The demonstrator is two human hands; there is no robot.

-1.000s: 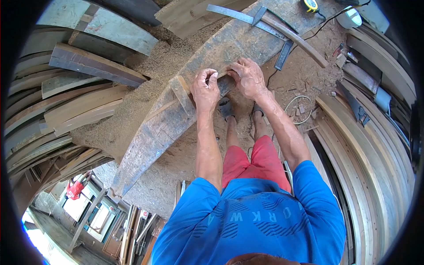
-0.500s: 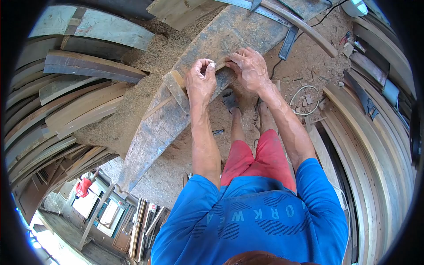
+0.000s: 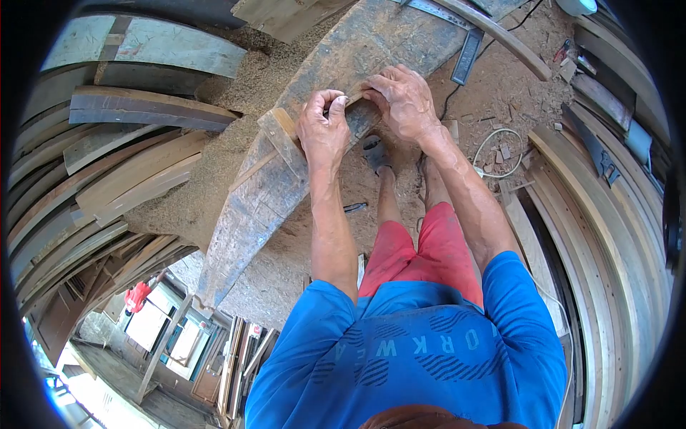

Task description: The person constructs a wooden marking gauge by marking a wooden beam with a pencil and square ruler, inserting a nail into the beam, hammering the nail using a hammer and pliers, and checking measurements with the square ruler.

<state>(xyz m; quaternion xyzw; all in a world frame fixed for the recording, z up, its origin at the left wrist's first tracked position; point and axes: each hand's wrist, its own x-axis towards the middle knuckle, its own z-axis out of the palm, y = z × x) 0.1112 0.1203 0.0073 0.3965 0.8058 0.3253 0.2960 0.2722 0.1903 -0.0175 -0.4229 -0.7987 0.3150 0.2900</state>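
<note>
My left hand (image 3: 323,132) is closed in a pinch over the wooden bench (image 3: 250,204). My right hand (image 3: 406,104) is closed too, slightly farther right and higher. Between the two hands runs a narrow wooden strip (image 3: 354,99), with the fingers of both hands gripping it; most of it is hidden by the fingers. Just left of my left wrist, a wooden block (image 3: 284,149) lies on the bench. Beside that block rests a thin wooden stick (image 3: 251,171).
Stacked boards (image 3: 143,179) fill the left side, and long planks (image 3: 593,250) the right. A metal square (image 3: 468,57) and a curved wooden piece (image 3: 500,34) lie at the bench's far end. A handsaw (image 3: 592,146) and a looped cable (image 3: 500,154) are at right.
The view has shifted slightly. Both hands keep nearly the same pose around the strip, with the right hand a little higher in view.
</note>
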